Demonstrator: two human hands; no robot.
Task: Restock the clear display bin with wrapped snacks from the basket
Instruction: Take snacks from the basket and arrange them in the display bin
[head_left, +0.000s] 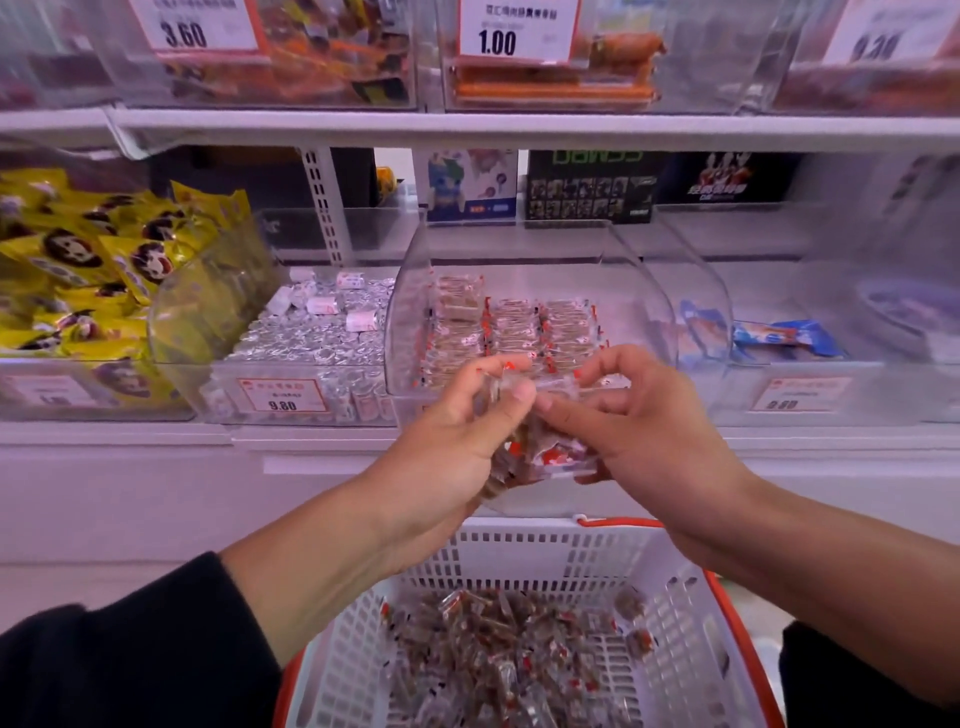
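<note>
A clear display bin stands on the middle shelf, holding neat rows of small wrapped snacks with clear wrappers and red marks. Just in front of the bin's lower edge, my left hand and my right hand together hold a bunch of the same wrapped snacks. Fingers of both hands curl round the bunch. Below them, a white basket with orange trim holds several loose wrapped snacks.
A bin of silver-wrapped sweets with a 9.80 tag sits left of the clear bin, and yellow packets fill the far left. Blue packets lie in the bin to the right. An upper shelf with more bins runs overhead.
</note>
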